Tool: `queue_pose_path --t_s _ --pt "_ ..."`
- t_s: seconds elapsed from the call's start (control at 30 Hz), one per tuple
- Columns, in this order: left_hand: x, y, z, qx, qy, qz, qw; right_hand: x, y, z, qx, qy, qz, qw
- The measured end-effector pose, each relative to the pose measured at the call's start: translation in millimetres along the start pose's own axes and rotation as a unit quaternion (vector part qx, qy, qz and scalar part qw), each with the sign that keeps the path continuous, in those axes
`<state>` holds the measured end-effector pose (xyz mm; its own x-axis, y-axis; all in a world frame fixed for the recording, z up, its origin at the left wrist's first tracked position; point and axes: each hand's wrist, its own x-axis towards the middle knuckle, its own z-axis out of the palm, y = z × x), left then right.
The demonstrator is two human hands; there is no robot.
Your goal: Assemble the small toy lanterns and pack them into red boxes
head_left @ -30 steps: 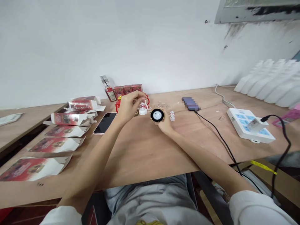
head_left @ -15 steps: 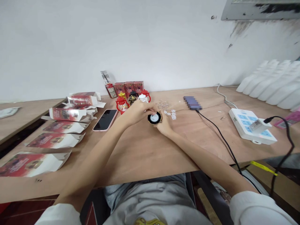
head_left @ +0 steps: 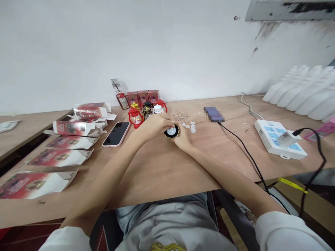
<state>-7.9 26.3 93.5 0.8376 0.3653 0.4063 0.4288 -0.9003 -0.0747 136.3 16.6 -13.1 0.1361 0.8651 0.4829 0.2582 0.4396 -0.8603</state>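
Note:
Above the middle of the table, my right hand is wrapped around a small black lantern with a gold edge. Its round base, with a white disc in the centre, faces up toward me. My left hand comes over from the left, fingers curled and pressed together against the disc. Whatever lies between those fingertips is hidden. Just behind are small white cut pieces and a loose scatter of thin wire-like bits. Beyond my left hand stand a red lantern, a white lantern and several others.
Opened red printed boxes lie in a row on the left, beside a pink-edged phone. Closed red boxes stand against the wall. A purple phone trails a black cable toward a white power strip. White moulded pieces stand far right.
My left fingers have shifted slightly over the white disc, covering its far edge more. The lantern stays in my right hand. The whole view has moved a little.

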Motion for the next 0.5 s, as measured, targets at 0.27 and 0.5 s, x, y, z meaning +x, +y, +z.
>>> queue_pose_path --t_s 0.27,0.5 --pt "2.4 2.1 -1.6 0.036 0.009 0.031 0.999 0.1 -5.6 0.4 0.019 0.007 0.006 1.000" --pt "3.1 3.6 -0.6 0.086 0.002 0.045 0.995 -0.4 -2.6 -0.2 0.006 0.003 0.009 1.000"
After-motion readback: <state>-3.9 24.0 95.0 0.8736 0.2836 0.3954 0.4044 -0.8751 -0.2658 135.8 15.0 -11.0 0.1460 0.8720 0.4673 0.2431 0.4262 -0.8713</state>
